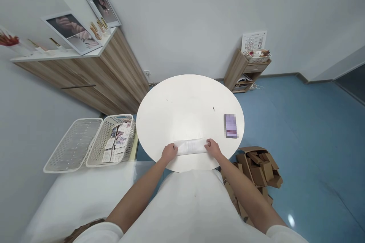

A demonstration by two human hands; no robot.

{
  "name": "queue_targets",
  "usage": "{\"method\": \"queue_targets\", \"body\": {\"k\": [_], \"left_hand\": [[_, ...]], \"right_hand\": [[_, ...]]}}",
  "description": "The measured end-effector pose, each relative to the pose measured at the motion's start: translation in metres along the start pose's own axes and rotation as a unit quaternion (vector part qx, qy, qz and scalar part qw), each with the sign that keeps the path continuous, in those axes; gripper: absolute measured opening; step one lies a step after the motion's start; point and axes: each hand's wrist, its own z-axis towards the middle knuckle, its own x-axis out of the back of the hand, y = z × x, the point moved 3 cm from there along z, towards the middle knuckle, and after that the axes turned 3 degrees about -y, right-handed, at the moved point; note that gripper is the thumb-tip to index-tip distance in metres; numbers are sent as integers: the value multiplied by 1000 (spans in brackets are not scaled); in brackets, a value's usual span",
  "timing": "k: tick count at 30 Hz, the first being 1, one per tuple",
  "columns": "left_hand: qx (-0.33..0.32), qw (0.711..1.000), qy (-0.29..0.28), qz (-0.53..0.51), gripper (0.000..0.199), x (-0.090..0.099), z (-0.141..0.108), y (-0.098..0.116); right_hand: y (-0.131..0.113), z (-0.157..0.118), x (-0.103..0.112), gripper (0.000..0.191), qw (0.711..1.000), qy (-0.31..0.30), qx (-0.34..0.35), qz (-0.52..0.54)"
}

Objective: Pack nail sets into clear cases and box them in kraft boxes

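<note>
A long, flat white packet [190, 147], perhaps a plastic bag or folded sheet, stretches between my hands near the front edge of the round white table [188, 98]. Its left end is pinched in my left hand [170, 152]. The fingers of my right hand [212, 148] are closed on the opposite end. Faint grey marks show on the packet's middle; I cannot read them. To the right of my right hand lies a small stack with a purple, blurred top [230, 126].
At left, a white lidded basket [97, 152] stands open with several printed packets inside. Cardboard boxes [261, 169] are piled on the floor at right. A wooden cabinet [114, 72] borders the table's far left; a small wooden shelf unit [236, 69] stands by the wall.
</note>
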Motion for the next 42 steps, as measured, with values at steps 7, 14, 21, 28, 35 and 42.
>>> {"method": "queue_targets", "body": {"k": [7, 14, 21, 28, 35, 42], "left_hand": [[31, 998, 37, 33, 17, 3, -11, 0], [-198, 965, 129, 110, 56, 7, -16, 27], [-239, 959, 9, 155, 56, -8, -15, 48], [-248, 960, -71, 108, 50, -8, -28, 47], [-221, 969, -112, 12, 39, -5, -37, 41], [-181, 965, -107, -156, 42, 9, -26, 15]], "right_hand": [[-10, -9, -5, 41, 999, 28, 3, -41], [-55, -20, -19, 65, 943, -26, 183, -278], [-59, -29, -28, 59, 892, -136, 236, -360], [-52, -48, -27, 48, 920, -176, 205, -283], [-48, -50, -22, 37, 937, -195, 180, -226], [-42, -28, 3, 39, 964, -194, 135, -119]]}}
